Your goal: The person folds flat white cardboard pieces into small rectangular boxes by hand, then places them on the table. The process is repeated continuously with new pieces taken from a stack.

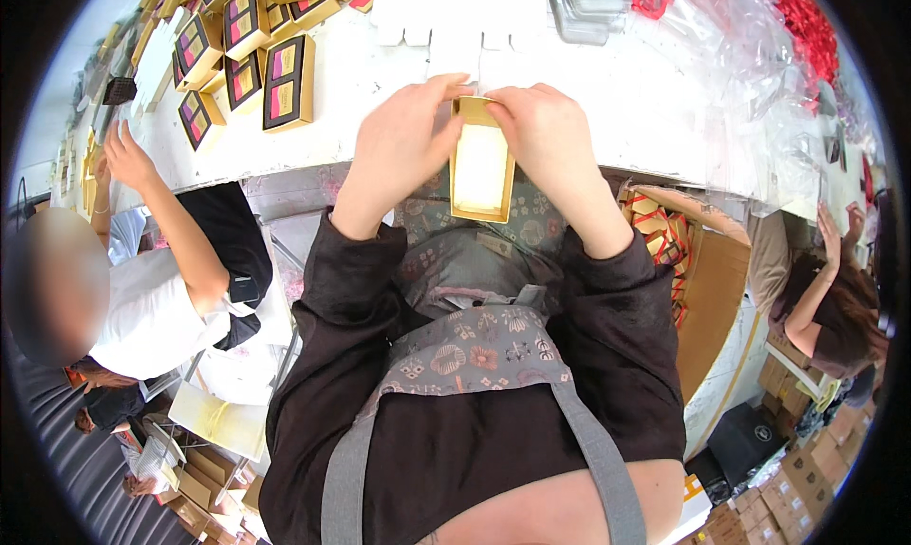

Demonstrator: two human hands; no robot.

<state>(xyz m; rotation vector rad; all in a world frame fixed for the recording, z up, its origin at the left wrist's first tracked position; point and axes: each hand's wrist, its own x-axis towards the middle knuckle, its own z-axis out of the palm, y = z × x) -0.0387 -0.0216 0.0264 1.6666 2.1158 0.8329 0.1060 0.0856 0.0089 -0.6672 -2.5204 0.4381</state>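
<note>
A small open gold box point(482, 216) with a bright, pale inside is held just off the near edge of the worktable, above my apron. My left hand point(403, 137) has its thumb and fingers bent round the box's far left corner. Opposite it, my right hand point(550, 132) pinches the far right corner, thumb against the gold end wall. Both hands are closed on the box. A stack of white sheets or flat card blanks point(460, 9) lies straight ahead on the table, beyond my fingers.
Filled gold boxes with dark and pink fronts point(288, 82) are piled at the far left. Clear plastic wrap point(721, 61) and red shredded filler point(805, 23) lie at the right. An open carton point(712, 289) with red-ribboned pieces stands by my right arm. People work on both sides.
</note>
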